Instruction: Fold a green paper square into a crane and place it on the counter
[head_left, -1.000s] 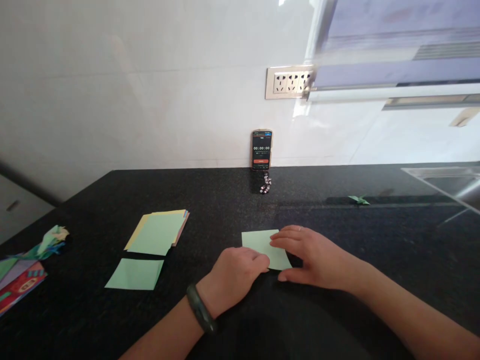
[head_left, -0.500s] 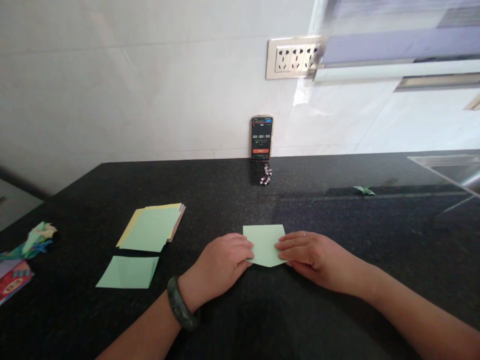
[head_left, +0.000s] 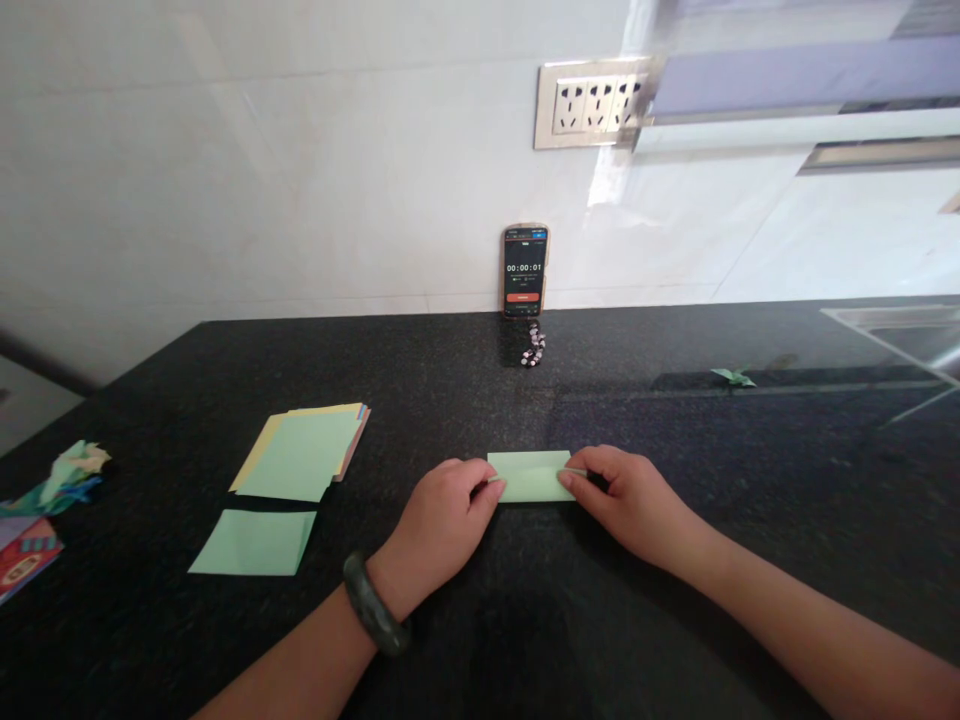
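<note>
**Q:** Where's the sheet, and what has hold of it?

**A:** Left of the phone (head_left: pixel 524 270) and nearer me I log paper scraps (head_left: pixel 67 475) by the desk (head_left: pixel 675 600) edge, a loose green sheet (head_left: pixel 251 542) and a coloured stack (head_left: pixel 304 465). Straight out in front of the phone is the folded green sheet (head_left: pixel 531 476), flat on the desk. Left hand (head_left: pixel 442 515) fingers are closed on its left end, right hand (head_left: pixel 630 500) fingers on its right end.

**Q:** Handling?

**A:** I judge it light, thin and limp. It should crease readily and slide on polished stone. Best held by the short ends.

**Q:** Room?

**A:** Bare desk between sheet and phone, bar the beads (head_left: pixel 532 347) at the phone's foot. Right of the phone is a small folded figure (head_left: pixel 733 376), well apart, with the sink (head_left: pixel 900 330) beyond. The desk's front edge is out of view.
</note>
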